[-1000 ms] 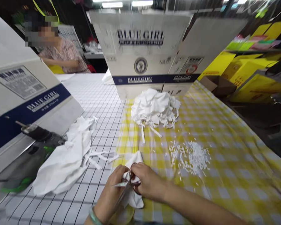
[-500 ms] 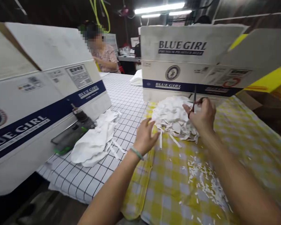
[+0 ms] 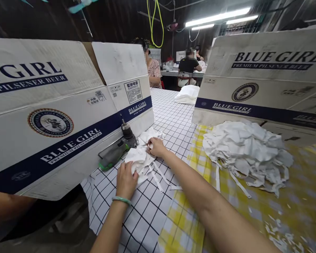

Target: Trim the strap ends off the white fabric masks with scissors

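Note:
A small pile of white cloth pieces with narrow ties (image 3: 140, 158) lies on the grid-patterned cloth, beside a cordless drill (image 3: 127, 133). My left hand (image 3: 125, 181) rests on the near end of this pile, thumb and fingers apart. At the pile's far right side, my right hand (image 3: 156, 147) is closed around scissors (image 3: 144, 142), with the blades pointing left over the white fabric. Its fingertips are partly hidden against the cloth. On the right, a larger heap of white cloth pieces (image 3: 244, 154) sits on the yellow checked cloth, several ties trailing toward me.
Cardboard cartons stand as walls at left (image 3: 76, 105) and right (image 3: 260, 80). A white stack (image 3: 187, 94) lies at the back of the table. Small white clippings (image 3: 287, 235) are scattered at lower right. Other people sit beyond, and a person's arm (image 3: 10, 209) shows at far left.
My view has swung left. Both hands have moved from the large heap to the small pile by the drill; the right one has carried the scissors along.

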`<action>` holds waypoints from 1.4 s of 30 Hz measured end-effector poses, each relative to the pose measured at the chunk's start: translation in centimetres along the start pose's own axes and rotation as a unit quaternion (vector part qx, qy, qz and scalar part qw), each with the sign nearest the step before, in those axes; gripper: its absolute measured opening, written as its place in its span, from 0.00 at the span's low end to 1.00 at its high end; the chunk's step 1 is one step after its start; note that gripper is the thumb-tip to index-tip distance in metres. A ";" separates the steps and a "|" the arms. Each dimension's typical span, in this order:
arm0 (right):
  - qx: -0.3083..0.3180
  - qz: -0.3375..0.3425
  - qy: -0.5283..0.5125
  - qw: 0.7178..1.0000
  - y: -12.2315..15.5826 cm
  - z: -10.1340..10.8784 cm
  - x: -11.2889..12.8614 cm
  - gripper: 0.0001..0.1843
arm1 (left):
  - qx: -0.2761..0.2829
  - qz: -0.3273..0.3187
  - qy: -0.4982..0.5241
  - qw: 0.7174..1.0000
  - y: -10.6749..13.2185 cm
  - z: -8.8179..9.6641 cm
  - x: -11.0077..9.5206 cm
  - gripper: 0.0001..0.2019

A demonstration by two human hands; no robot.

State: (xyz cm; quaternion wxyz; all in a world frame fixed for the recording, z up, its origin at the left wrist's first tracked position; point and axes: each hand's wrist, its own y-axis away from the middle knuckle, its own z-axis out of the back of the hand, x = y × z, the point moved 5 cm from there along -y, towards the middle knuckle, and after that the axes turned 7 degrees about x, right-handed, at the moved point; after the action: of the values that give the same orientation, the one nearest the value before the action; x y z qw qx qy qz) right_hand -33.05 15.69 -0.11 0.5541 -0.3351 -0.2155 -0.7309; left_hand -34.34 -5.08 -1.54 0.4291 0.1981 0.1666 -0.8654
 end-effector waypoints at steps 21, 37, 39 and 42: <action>-0.205 -0.166 -0.170 0.949 36.1 4.1 0.6 0.11 | 0.006 -0.152 0.205 0.967 5.6 -0.9 -10.8 0.15; -0.056 -0.109 -0.264 0.957 40.2 3.1 4.5 0.13 | 0.527 0.162 0.645 0.530 14.5 -4.7 -19.2 0.12; -0.197 -0.104 -0.210 0.952 39.3 5.8 2.9 0.12 | 0.553 0.141 0.612 0.548 15.2 -4.4 -19.4 0.09; -0.208 -0.057 -0.138 0.967 36.5 8.0 1.0 0.15 | 0.592 0.083 0.580 0.553 16.0 -3.5 -19.9 0.07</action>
State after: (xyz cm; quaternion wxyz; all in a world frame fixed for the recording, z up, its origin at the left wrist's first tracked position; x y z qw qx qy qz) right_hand 3.63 9.83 4.05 0.3945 -0.5278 -0.1517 -0.7367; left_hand -9.75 0.75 3.22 0.0954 0.8797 -0.1880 -0.4263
